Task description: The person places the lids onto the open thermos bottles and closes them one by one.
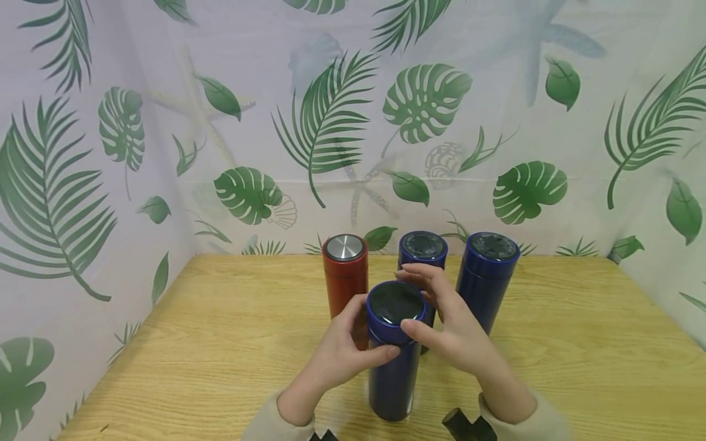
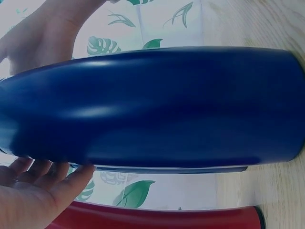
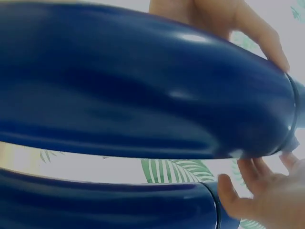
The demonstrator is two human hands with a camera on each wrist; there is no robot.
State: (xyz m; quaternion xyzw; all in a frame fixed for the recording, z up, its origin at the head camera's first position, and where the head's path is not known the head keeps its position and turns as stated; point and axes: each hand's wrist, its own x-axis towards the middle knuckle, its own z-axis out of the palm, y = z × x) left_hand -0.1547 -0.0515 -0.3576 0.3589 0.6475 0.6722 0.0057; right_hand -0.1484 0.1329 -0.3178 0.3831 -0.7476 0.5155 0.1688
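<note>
A dark blue thermos (image 1: 393,383) stands upright on the table near me, its glossy black-topped lid (image 1: 396,303) in place. My left hand (image 1: 344,349) grips its upper body from the left, thumb across the front just below the lid. My right hand (image 1: 449,321) is curved about the lid from the right, thumb at the front rim; its other fingertips are partly hidden behind the lid. In the left wrist view the blue body (image 2: 181,105) fills the middle, with fingers (image 2: 57,176) along its lower side. The right wrist view shows fingers (image 3: 255,171) close to the lid end.
A red thermos (image 1: 346,275) with a silver top stands behind to the left. Two more blue thermoses stand behind, one in the middle (image 1: 422,246) partly hidden by my right hand, one at right (image 1: 488,282). A leaf-patterned cloth (image 1: 342,202) borders the wooden table (image 1: 237,331).
</note>
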